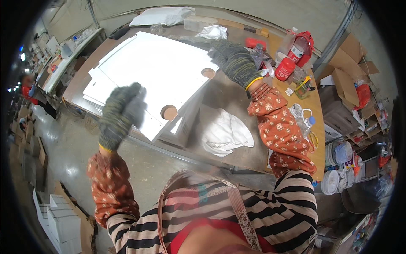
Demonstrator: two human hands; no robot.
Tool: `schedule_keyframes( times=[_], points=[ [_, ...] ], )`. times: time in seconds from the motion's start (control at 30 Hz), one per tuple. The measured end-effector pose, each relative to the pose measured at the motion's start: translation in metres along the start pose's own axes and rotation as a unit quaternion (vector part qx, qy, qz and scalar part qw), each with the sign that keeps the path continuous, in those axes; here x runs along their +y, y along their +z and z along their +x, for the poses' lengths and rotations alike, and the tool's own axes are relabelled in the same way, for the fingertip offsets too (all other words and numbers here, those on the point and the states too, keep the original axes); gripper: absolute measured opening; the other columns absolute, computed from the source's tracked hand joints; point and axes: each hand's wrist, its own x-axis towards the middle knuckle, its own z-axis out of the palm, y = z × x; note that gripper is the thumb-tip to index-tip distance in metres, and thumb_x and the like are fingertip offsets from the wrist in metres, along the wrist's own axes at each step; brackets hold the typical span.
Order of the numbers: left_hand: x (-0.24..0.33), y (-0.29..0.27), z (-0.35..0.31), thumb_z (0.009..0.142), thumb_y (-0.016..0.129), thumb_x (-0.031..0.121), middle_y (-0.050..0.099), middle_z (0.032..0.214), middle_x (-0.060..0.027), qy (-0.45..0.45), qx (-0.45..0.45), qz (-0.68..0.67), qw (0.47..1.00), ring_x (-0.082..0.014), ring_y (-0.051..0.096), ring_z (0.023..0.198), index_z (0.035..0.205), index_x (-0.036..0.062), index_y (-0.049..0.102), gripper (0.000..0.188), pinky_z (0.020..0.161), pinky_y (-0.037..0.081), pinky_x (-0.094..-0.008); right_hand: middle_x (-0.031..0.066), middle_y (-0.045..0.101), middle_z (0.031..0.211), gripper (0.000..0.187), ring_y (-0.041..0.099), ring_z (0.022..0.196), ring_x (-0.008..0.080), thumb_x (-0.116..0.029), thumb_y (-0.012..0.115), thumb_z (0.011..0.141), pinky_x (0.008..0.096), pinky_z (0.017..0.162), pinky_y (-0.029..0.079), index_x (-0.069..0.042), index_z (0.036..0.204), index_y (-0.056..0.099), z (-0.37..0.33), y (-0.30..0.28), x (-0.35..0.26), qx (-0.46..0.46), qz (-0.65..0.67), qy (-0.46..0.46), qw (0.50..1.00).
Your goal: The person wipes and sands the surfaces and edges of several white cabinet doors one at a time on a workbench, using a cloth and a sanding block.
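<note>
A stack of white panels (156,70) lies at an angle on the table, the top one with two round holes toward its right side. My left hand (116,114), in a dark grey-green knit glove with a yellow cuff, is over the panels' near-left edge, its fingers smeared by motion. At the far-right corner of the top panel is my right hand (234,61), gloved alike. Its fingertips are blurred at the panel edge, and I cannot make out whether they grip it. To the right of the stack a crumpled white cloth (226,133) rests on the table.
Bottles, a red canister (285,69) and small items crowd the table's right side. A white wrapped bundle (163,16) lies along the far edge. Cardboard boxes (344,84) stand beyond the right side, with more cardboard on the floor at left. A person (36,95) is far left.
</note>
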Motion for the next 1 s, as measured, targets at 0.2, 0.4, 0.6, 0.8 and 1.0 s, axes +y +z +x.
schedule_keyframes(
  times=[0.2, 0.4, 0.6, 0.8, 1.0],
  points=[
    [0.09, 0.057, 0.002, 0.087, 0.061, 0.028, 0.056, 0.123, -0.0192, -0.016, -0.078, 0.357, 0.931, -0.0366, 0.054, 0.11, 0.13, 0.002, 0.048, 0.051, 0.096, 0.04, -0.0498, 0.0077, 0.058, 0.12, 0.03, 0.053, 0.114, 0.0258, -0.024, 0.06, 0.084, 0.0399, 0.093, 0.044, -0.013, 0.111, 0.063, -0.012, 0.031, -0.039, 0.148, 0.07, -0.051, 0.985],
    [0.092, 0.056, 0.004, 0.085, 0.061, 0.019, 0.054, 0.105, -0.0162, -0.031, -0.143, 0.389, 0.91, -0.0308, 0.052, 0.091, 0.13, -0.0005, 0.045, 0.052, 0.073, 0.046, -0.045, 0.008, 0.062, 0.111, 0.026, 0.058, 0.103, 0.0294, -0.029, 0.067, 0.078, 0.0454, 0.086, 0.042, -0.014, 0.1, 0.069, -0.005, 0.032, -0.035, 0.124, 0.159, 0.015, 0.979],
    [0.093, 0.056, 0.003, 0.086, 0.061, 0.021, 0.053, 0.105, -0.0155, -0.032, -0.147, 0.398, 0.905, -0.0305, 0.052, 0.09, 0.129, -0.0011, 0.046, 0.051, 0.072, 0.046, -0.0431, 0.0092, 0.059, 0.112, 0.036, 0.057, 0.105, 0.0284, -0.027, 0.07, 0.076, 0.0429, 0.082, 0.041, -0.01, 0.108, 0.065, -0.045, 0.045, -0.053, 0.337, 0.037, -0.002, 0.941],
    [0.089, 0.057, 0.003, 0.086, 0.061, 0.02, 0.053, 0.105, -0.0156, -0.038, -0.156, 0.403, 0.901, -0.0307, 0.052, 0.09, 0.13, -0.0009, 0.046, 0.051, 0.073, 0.046, -0.0434, 0.0117, 0.057, 0.115, 0.044, 0.054, 0.11, 0.0303, -0.031, 0.062, 0.083, 0.0445, 0.09, 0.041, -0.009, 0.12, 0.058, -0.064, 0.069, -0.08, 0.379, 0.107, 0.127, 0.91],
    [0.09, 0.057, 0.003, 0.083, 0.063, 0.018, 0.054, 0.103, -0.0161, -0.008, -0.142, 0.389, 0.91, -0.0306, 0.052, 0.09, 0.131, -0.0017, 0.045, 0.055, 0.074, 0.047, -0.0438, 0.0129, 0.054, 0.118, 0.044, 0.059, 0.101, 0.0283, -0.034, 0.062, 0.084, 0.0426, 0.069, 0.048, -0.013, 0.122, 0.054, -0.042, 0.082, -0.074, 0.434, 0.056, 0.125, 0.89]
  ],
)
